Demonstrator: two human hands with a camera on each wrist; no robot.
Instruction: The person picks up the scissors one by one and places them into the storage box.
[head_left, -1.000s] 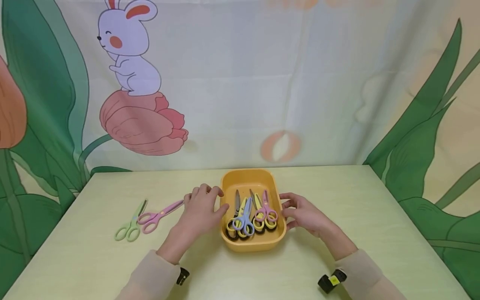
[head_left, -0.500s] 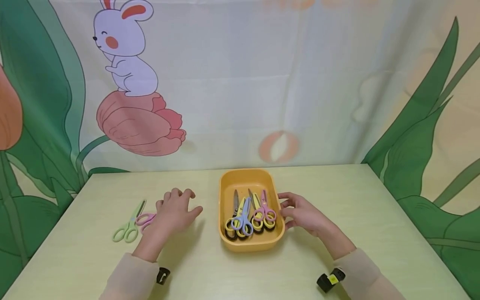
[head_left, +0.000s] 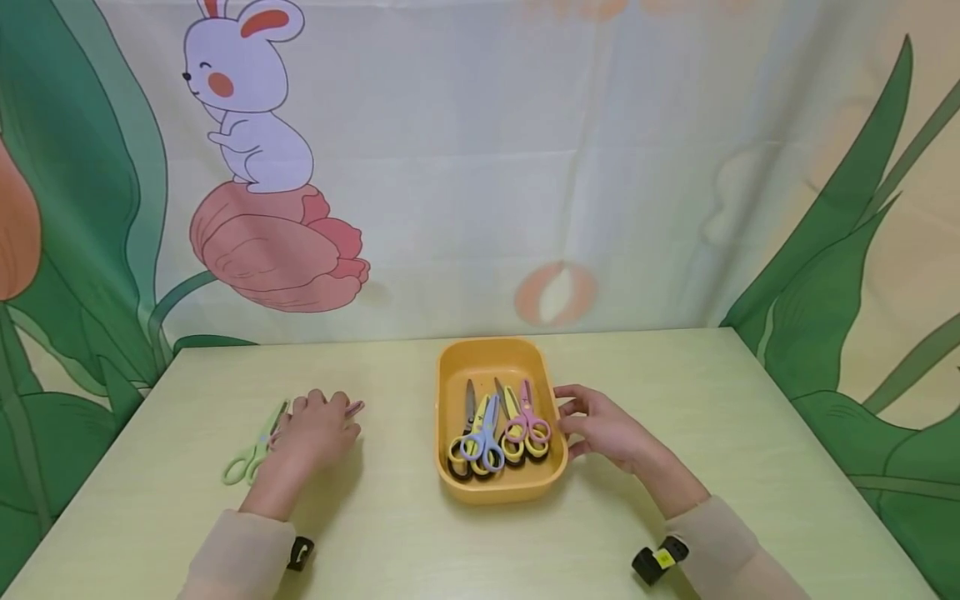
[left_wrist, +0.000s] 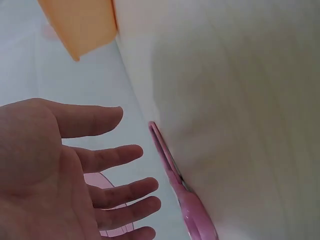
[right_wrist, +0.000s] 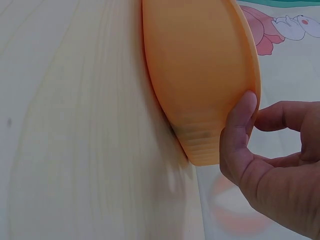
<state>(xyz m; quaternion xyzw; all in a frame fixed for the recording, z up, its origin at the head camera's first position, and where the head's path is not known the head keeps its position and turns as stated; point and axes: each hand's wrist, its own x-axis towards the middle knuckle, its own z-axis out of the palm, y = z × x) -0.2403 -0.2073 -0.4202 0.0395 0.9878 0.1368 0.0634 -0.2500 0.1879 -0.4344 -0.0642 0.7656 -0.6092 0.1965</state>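
My left hand (head_left: 313, 432) is over a pair of pink scissors (head_left: 354, 409), hiding most of them. In the left wrist view its fingers (left_wrist: 125, 192) are spread and fairly straight, with a gap to the pink scissors (left_wrist: 197, 215), so no contact shows there. Green scissors (head_left: 251, 454) lie just left of that hand, partly covered. My right hand (head_left: 607, 429) holds the right side of a yellow plastic box (head_left: 498, 493), its thumb and bent fingers at the rim in the right wrist view. Inside the box lie several scissors, among them a blue pair (head_left: 487, 437) and a pink pair (head_left: 528, 425).
All of this stands on a pale wooden table (head_left: 420, 550). Behind it hangs a cloth backdrop (head_left: 450, 167) printed with a rabbit and flowers, meeting the table's far edge. Black straps with buckles (head_left: 660, 560) are on the wrists.
My left hand has moved from the box's left side leftward and down over the loose pink scissors. The right hand stays at the box, and the box has not visibly moved on the table.
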